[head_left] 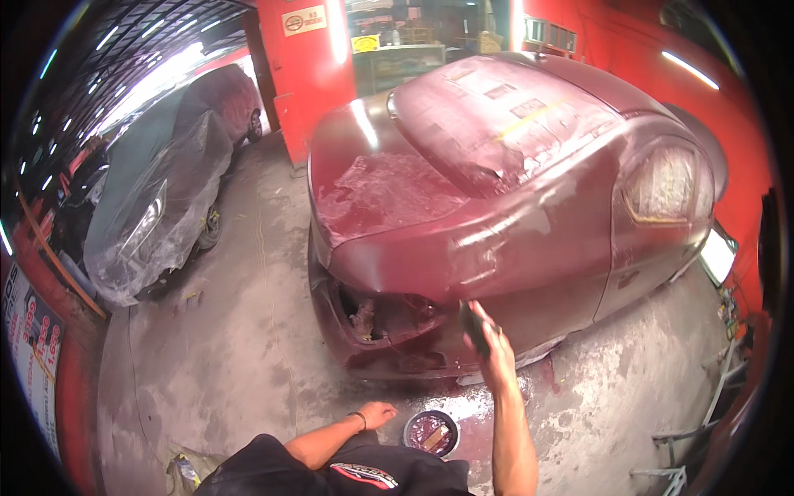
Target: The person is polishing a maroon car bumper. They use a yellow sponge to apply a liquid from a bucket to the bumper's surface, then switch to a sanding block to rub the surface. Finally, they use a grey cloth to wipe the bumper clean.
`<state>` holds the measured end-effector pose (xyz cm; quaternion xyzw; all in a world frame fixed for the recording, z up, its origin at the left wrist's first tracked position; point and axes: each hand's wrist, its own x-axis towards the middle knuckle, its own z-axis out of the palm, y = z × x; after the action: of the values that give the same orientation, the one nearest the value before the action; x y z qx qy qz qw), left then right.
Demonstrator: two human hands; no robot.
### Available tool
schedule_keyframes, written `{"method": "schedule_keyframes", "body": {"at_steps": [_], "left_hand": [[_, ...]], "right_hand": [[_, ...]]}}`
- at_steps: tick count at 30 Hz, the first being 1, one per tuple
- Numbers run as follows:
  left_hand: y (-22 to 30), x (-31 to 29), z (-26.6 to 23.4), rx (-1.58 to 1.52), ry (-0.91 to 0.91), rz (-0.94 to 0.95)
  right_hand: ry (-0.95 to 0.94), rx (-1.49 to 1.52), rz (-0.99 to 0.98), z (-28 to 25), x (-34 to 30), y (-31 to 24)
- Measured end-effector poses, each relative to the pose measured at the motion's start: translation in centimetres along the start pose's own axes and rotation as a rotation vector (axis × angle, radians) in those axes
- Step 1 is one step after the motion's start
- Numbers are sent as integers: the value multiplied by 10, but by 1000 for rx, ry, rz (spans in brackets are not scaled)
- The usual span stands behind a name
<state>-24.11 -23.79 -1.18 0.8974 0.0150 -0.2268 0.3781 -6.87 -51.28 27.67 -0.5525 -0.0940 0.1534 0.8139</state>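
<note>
Black cloth of the wearer's shirt sits closest to my lens, along the bottom of my view. Just beyond it I have the left hand, a dark band at its wrist, near a round bowl on the floor. I see nothing held in that hand, though I cannot tell how far its fingers are curled. Inside the bowl are reddish liquid and a tan block.

Out ahead, the right hand grips a dark pad, held at the rear side of a maroon car, to the right of the open lamp recess. From here I cannot tell how firmly the pad presses. Pale, dull patches mark the trunk lid, and the rear window is masked over. Wet floor shines beside the bowl. Off to my left, a second car stands under clear sheeting, well apart; a red pillar rises behind.
</note>
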Motion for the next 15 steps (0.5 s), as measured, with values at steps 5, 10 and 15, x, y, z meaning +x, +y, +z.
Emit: {"method": "schedule_keyframes", "body": {"at_steps": [5,10,15], "left_hand": [[4,-49,-65,-273,236,-165],[-133,-90,-43,-281,256,-288],[-296,-202,10,-432,556,-589]], "right_hand": [[-180,-1126,-842,101,144,-84],[-5,-1821,-741,115,196,-54],[65,-1800,-489,172,187,-15]]}}
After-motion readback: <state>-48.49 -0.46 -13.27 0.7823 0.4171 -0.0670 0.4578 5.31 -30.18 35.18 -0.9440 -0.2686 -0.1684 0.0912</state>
